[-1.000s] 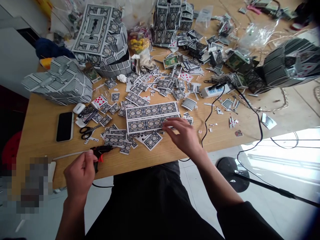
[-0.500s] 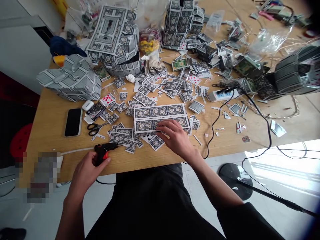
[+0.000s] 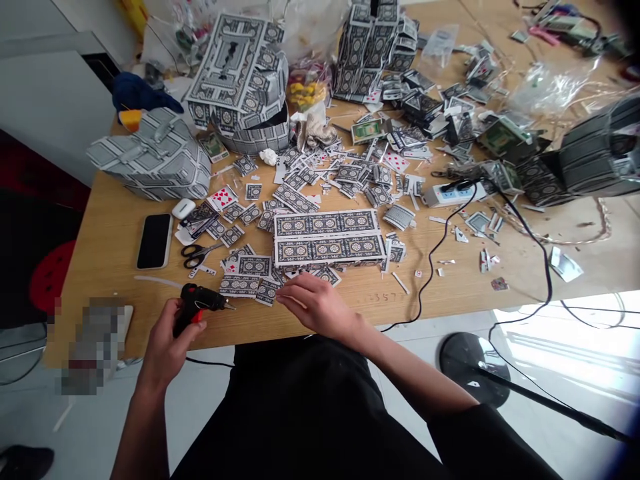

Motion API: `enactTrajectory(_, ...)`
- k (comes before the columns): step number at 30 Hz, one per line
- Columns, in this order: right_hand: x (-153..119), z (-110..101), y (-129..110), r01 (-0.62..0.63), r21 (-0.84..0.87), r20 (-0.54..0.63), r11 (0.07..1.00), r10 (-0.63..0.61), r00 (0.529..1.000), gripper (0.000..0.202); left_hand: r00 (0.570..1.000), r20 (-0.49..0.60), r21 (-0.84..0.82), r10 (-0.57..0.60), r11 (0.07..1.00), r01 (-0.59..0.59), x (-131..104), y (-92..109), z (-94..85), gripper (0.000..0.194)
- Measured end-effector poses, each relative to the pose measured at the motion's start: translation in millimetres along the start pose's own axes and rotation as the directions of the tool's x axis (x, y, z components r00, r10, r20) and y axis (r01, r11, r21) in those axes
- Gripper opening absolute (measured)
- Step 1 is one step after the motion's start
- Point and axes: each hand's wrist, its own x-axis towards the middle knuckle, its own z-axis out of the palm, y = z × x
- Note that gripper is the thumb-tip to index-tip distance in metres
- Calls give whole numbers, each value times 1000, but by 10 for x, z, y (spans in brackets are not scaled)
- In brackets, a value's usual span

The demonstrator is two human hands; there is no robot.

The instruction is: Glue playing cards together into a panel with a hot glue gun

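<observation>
My left hand (image 3: 167, 343) is wrapped round the grip of a black hot glue gun (image 3: 200, 300) with a red trigger. Its metal nozzle points right, and a pale glue stick (image 3: 159, 281) runs out of its back. My right hand (image 3: 320, 307), holding nothing I can see, is at the table's front edge with fingers stretched leftward. Beside its fingertips lies a cut card piece (image 3: 267, 292). Just beyond the hand rests a rectangular panel (image 3: 330, 248) of patterned playing cards in two rows, with loose cards (image 3: 239, 285) to its left and partly under it.
Scissors (image 3: 197, 253) and a phone (image 3: 155, 241) lie left of the panel. Card-covered models (image 3: 227, 63) stand at the back. Card scraps (image 3: 350, 172) cover the middle. A power strip (image 3: 454, 193) and a black cable (image 3: 425, 267) are on the right.
My right hand has come off the panel, moving left and toward me to the small card pieces. The glue gun in my left hand has shifted slightly left and turned its nozzle a little downward.
</observation>
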Motion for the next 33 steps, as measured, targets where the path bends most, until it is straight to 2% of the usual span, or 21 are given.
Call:
enactTrajectory(4, 38, 239, -100, -40, -46, 156, 998, 46, 987, 30, 999, 38, -204, -9, 979, 17, 9, 0, -13, 30)
enactTrajectory(8, 92, 348, -181, -13, -43, 309, 999, 26, 951, 22, 988, 155, -395, 26, 918, 38, 72, -131, -102, 32)
enactTrajectory(12, 54, 333, -197, -67, 29, 270, 997, 56, 961, 18, 924, 377, -548, 70, 821, 161, 56, -157, -139, 43)
enactTrajectory(15, 31, 344, -193, -46, 1, 246, 999, 44, 968, 21, 887, 439, -633, 147, 751, 189, 20, -52, -59, 40)
enactTrajectory(18, 87, 492, -224, 50, -53, 288, 997, -32, 957, 25, 882, 425, -690, 201, 703, 172, 35, 73, 36, 33)
enactTrajectory(20, 168, 678, -250, 146, -99, 344, 984, -104, 933, 30, 897, 392, -719, 205, 677, 159, 69, 133, 66, 33)
enactTrajectory(22, 263, 888, -250, 181, -168, 393, 969, -103, 914, 45, 922, 345, -738, 174, 657, 152, 96, 173, 65, 34)
enactTrajectory(24, 350, 1064, -208, 161, -210, 432, 964, -57, 900, 64, 947, 295, -742, 127, 656, 143, 101, 200, 53, 35)
enactTrajectory(27, 438, 1191, -89, 111, -230, 424, 967, -3, 906, 72, 969, 238, -722, 69, 680, 129, 61, 226, 57, 37)
enactTrajectory(30, 481, 1184, 21, 47, -226, 350, 973, 36, 936, 74, 983, 180, -707, 28, 699, 110, 2, 238, 111, 40)
enactTrajectory(33, 510, 1141, 72, 19, -219, 317, 976, 52, 947, 71, 995, 104, -688, -4, 722, 75, -34, 238, 184, 36)
